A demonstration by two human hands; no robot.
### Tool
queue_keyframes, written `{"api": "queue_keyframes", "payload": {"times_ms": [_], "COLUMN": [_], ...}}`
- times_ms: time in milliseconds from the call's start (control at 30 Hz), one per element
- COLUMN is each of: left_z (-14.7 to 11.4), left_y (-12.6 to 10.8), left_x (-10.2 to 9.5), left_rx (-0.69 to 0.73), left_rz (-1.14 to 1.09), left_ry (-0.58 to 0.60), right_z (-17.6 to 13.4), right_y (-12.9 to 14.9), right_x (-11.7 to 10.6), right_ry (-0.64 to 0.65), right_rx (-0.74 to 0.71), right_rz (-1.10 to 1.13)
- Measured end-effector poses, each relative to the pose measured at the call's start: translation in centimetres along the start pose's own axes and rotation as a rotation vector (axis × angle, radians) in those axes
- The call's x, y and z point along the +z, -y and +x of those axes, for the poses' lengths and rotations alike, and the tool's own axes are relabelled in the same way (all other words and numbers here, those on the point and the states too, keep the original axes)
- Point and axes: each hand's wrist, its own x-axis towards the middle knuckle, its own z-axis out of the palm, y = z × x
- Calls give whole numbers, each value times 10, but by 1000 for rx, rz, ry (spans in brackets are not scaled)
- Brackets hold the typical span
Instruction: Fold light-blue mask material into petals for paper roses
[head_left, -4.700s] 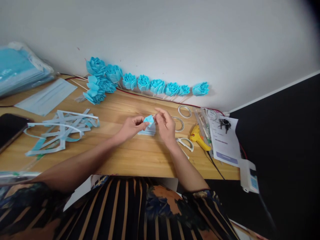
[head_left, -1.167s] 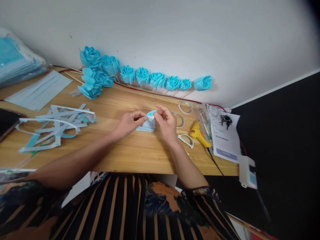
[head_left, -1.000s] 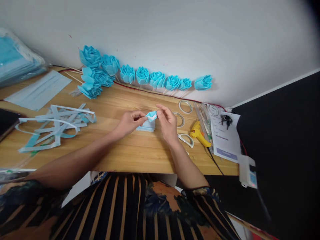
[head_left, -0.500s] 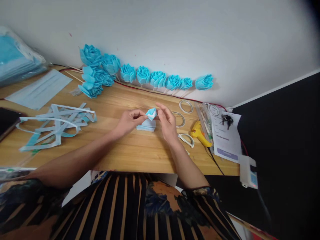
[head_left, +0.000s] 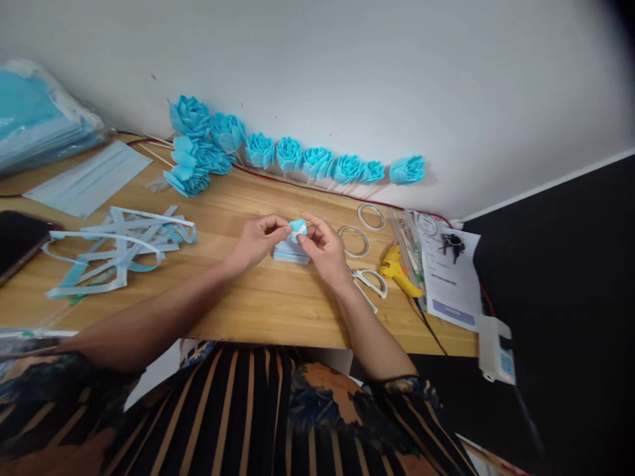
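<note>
Between both hands, just above the wooden table (head_left: 238, 304), is a small folded piece of blue and white mask fabric (head_left: 298, 229). My left hand (head_left: 260, 241) is closed, pinching the piece's left edge between thumb and index finger. From the other side my right hand (head_left: 325, 248) presses its thumb on the lower right of the piece, with the fingers curled behind. Beneath the hands lies a stack of pale blue fabric pieces (head_left: 292, 252), partly covered by them.
Blue fabric flowers (head_left: 317, 162) on sticks line the wall. Cut strips (head_left: 119, 248), a flat mask sheet (head_left: 89, 178), a phone (head_left: 22, 244) and bagged masks (head_left: 40, 119) lie left. Right are scissors (head_left: 374, 281), tape rolls (head_left: 354, 242), a yellow glue gun (head_left: 398, 271) and keys (head_left: 452, 244) on paper.
The right thumb has come down onto the front of the folded piece, and its fingers have drawn closer to the left hand. The piece looks flatter. The whole view has shifted slightly.
</note>
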Motion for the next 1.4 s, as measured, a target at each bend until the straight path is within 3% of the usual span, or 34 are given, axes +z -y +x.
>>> {"api": "queue_keyframes", "payload": {"times_ms": [200, 400, 567, 800, 1033, 1233, 1400], "left_z": [-1, -3, -3, -4, -6, -6, -7], "left_y": [-2, -1, 2, -2, -2, 3, 3], "left_x": [-1, 2, 3, 3, 4, 3, 5], "left_rx": [-35, 24, 50, 27, 26, 39, 70], "left_rz": [0, 174, 263, 266, 223, 214, 220], "left_ry": [26, 146, 157, 221, 264, 281, 333], "right_z": [1, 1, 1, 0, -1, -2, -3], "right_y": [1, -2, -1, 3, 4, 5, 5], "right_x": [-4, -4, -5, -3, -4, -2, -3], "right_ry": [-16, -78, -108, -29, -99, 42, -3], "right_rx": [16, 20, 5, 34, 18, 0, 15], "right_rz": [28, 12, 10, 31, 12, -14, 7]}}
